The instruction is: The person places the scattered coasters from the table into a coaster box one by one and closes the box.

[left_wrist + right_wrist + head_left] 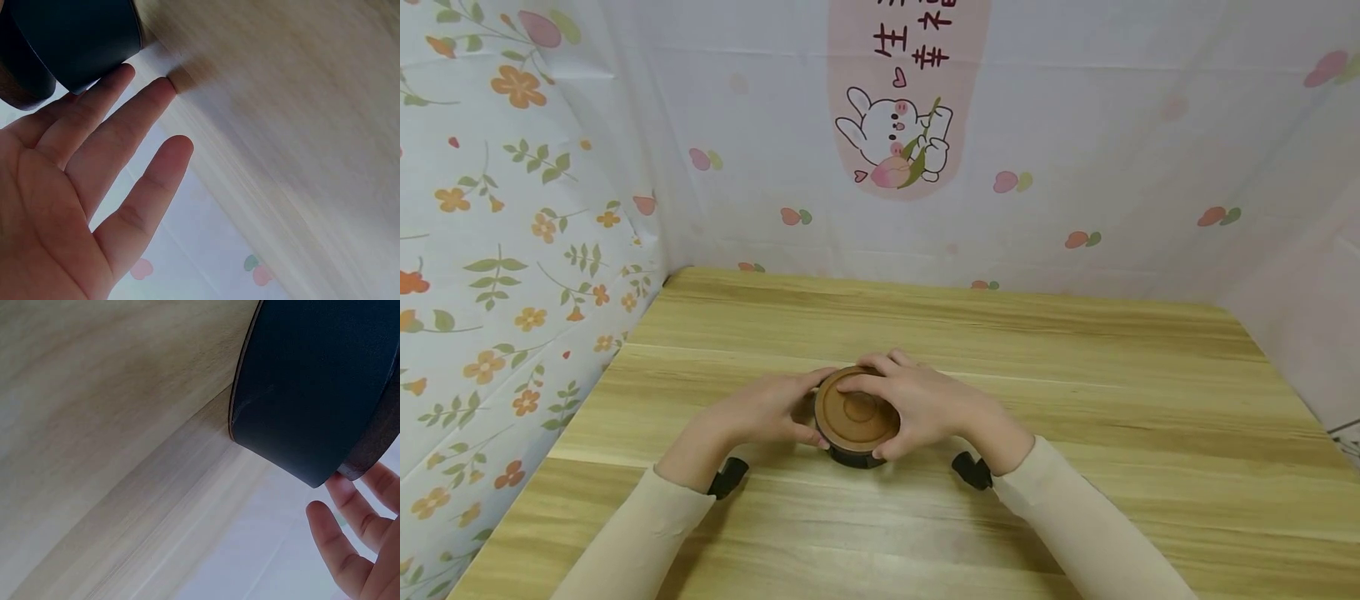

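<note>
A round dark container [306, 394] with a brown lid [837, 423] stands on the table, near its middle. The lid has a raised round centre. My left hand [765, 410] holds the container's left side, thumb at the front and index finger toward the back; its other fingers spread out in the left wrist view, close to the dark wall [81, 37]. From the right, my right hand [928, 406] grips the lid's edge between the thumb in front and fingers behind, its index finger lying across the top. The right hand's palm hides part of the lid's right side.
The wood-grain table [1075, 400] stretches around the container. A white printed cloth [1075, 150] with a rabbit picture hangs behind it, and a flowered cloth [512, 275] hangs at the left. Black wrist mounts [972, 471] sit below both wrists.
</note>
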A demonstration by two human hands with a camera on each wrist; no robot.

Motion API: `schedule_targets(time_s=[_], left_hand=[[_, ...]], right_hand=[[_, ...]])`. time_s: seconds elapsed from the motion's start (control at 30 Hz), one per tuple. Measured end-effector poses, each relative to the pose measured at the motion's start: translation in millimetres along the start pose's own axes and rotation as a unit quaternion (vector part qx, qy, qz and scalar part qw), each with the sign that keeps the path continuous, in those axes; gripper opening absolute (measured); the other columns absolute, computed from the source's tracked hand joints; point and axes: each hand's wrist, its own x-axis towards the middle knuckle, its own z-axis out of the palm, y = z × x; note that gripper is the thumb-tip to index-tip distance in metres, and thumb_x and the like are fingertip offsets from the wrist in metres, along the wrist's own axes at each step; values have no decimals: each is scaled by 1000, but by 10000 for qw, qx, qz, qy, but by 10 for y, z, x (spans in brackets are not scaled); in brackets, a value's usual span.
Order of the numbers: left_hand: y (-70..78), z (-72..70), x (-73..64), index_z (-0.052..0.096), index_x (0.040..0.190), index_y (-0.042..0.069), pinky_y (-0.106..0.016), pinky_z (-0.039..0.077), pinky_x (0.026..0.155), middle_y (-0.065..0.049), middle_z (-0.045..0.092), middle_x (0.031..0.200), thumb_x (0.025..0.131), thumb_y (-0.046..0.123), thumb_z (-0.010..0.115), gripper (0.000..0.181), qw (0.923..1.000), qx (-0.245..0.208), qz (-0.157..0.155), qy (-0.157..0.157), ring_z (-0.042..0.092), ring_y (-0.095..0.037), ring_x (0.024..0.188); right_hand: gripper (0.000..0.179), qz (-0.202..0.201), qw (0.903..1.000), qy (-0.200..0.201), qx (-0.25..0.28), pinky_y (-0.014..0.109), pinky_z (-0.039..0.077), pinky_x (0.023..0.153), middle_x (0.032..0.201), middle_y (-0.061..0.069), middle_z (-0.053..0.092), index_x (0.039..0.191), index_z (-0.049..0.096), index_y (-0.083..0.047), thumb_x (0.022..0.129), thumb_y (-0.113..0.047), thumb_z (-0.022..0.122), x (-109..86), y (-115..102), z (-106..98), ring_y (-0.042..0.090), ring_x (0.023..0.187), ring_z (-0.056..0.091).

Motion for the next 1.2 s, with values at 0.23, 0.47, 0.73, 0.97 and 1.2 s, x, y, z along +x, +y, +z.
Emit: schedule_targets(time_s=[0.23,0.47,0.73,0.97,1.2], left_hand=[[-14,6,1,30,157,28,-50,42,111,-2,55,146,78,51,80,97,10000,17,-10,3,52,-25,134],[-19,5,12,30,157,23,-50,42,112,-5,54,147,79,51,79,97,9999,60,-83,-37,51,-27,136],[-25,15,5,30,157,21,-51,42,112,-5,55,146,79,51,79,96,10000,33,-44,-52,52,-28,135],[-34,18,-3,29,158,20,-52,42,111,-6,53,148,79,51,79,98,9999,31,-85,-42,51,-29,136],[-38,-2,-15,28,158,18,-52,41,112,-7,53,148,80,50,79,99,9999,-41,-94,-59,50,-29,136]], right_hand=[[86,95,9999,-44,16,54,48,96,155,7,36,149,43,-32,73,-45,82,18,11,11,24,131,36],[82,260,9996,-82,16,59,44,99,156,8,34,147,46,-31,74,-44,81,16,26,13,24,133,35],[82,276,9995,-158,41,58,43,100,157,7,34,148,46,-31,75,-45,82,24,43,34,24,133,35],[80,241,9994,-93,225,59,43,101,157,5,35,146,48,-29,76,-45,83,8,59,47,24,132,35],[79,163,9994,29,293,57,42,105,156,4,37,147,48,-27,78,-43,83,-52,113,40,26,138,35]])
